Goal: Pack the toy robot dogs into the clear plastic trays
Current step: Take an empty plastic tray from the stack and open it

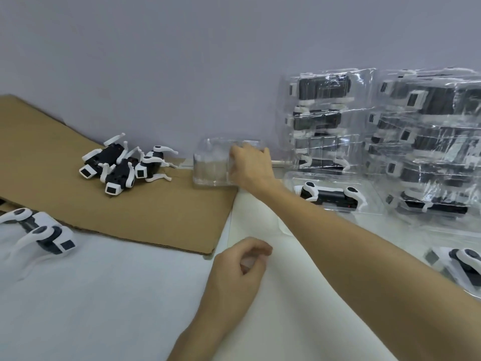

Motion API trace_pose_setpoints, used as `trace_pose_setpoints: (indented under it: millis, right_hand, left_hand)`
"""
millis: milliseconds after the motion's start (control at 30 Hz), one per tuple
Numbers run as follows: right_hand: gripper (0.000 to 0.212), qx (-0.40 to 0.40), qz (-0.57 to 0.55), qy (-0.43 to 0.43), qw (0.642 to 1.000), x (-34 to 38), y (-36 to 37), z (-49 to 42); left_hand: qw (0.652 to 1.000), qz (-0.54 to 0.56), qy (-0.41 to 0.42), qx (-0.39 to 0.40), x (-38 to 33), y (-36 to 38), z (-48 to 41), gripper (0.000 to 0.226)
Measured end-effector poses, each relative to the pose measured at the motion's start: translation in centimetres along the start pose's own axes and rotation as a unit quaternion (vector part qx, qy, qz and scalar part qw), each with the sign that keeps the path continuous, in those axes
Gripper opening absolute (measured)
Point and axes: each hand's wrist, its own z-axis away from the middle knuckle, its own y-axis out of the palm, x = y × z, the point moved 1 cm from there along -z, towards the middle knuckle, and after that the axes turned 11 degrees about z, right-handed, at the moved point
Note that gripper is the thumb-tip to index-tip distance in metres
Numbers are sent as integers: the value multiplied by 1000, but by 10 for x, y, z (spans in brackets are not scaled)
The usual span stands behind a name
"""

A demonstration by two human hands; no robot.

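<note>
The empty clear tray (210,166) sits at the far right corner of the cardboard sheet (161,214), close to the wall (182,61), its long side running left to right. It is thin, glossy moulded plastic with rounded corners. The right hand (250,169) grasps its right end, fingers curled over the top edge.

Left of it, three toy robot dogs (125,165) lie heaped on the cardboard. They have black bodies, white legs and white heads with square screens facing the near left. Another dog (39,233), blurred, is on the white table (104,295) at the near left.

Right of the hand, a packed dog (330,198) lies on its side in a tray, lengthwise left to right. Stacks of filled trays (421,142) lean on the wall. The left hand (238,267) is at the near centre, loosely curled, holding nothing.
</note>
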Motion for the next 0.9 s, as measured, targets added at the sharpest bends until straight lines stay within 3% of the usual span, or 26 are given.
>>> trace_pose_setpoints:
  millis: [167,333,600,767,900]
  right_hand:
    - [21,-68,-85,-85,990,18,-28,32]
    - [24,-105,-152,-132,974,19,-68,89]
    - [22,-82,-409,-44,908,-26,-77,173]
    - [16,-81,-477,-13,875,-26,-65,194]
    - [16,-69,-513,5,856,-31,-62,198]
  left_hand:
    - [962,242,-44,-115,-3,-6,-6,24]
    - [912,292,10,-288,-11,-20,-6,38]
    - [953,218,70,-197,-30,-23,9,33]
    - [961,234,82,-122,-34,-22,8,16]
    - [960,242,76,-115,-31,-20,8,21]
